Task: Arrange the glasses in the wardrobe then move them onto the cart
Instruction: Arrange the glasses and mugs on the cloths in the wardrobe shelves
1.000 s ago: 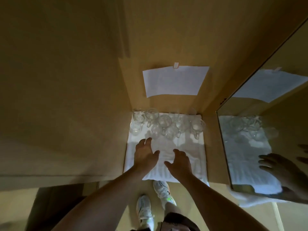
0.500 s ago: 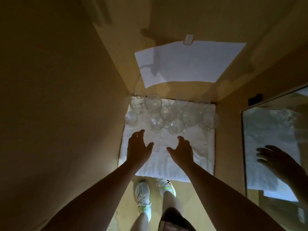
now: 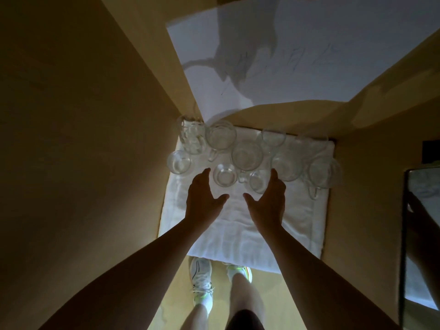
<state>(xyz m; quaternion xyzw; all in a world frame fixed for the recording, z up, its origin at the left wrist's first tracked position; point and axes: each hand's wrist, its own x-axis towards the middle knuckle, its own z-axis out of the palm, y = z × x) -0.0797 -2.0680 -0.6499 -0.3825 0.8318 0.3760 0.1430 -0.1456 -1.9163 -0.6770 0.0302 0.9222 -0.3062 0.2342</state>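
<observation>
Several clear glass cups and mugs [image 3: 247,155] stand clustered at the back of a white towel [image 3: 240,232] on the wardrobe shelf. My left hand [image 3: 202,198] and my right hand [image 3: 267,201] reach in side by side over the towel, fingers straight and thumbs spread towards each other. Their fingertips flank two small front glasses, one [image 3: 224,175] near my left fingertips and one [image 3: 258,181] beside my right fingertips. Neither hand holds anything.
Wooden wardrobe walls [image 3: 83,151] close in on the left, back and right. A white paper sheet [image 3: 297,55] hangs on the back wall. A mirror [image 3: 421,234] at the right edge reflects the towel and an arm. My shoes [image 3: 202,279] show below the shelf.
The view has drawn much closer into the wardrobe. Both hands have advanced from mid-towel up to the front row of glasses, staying spread and empty.
</observation>
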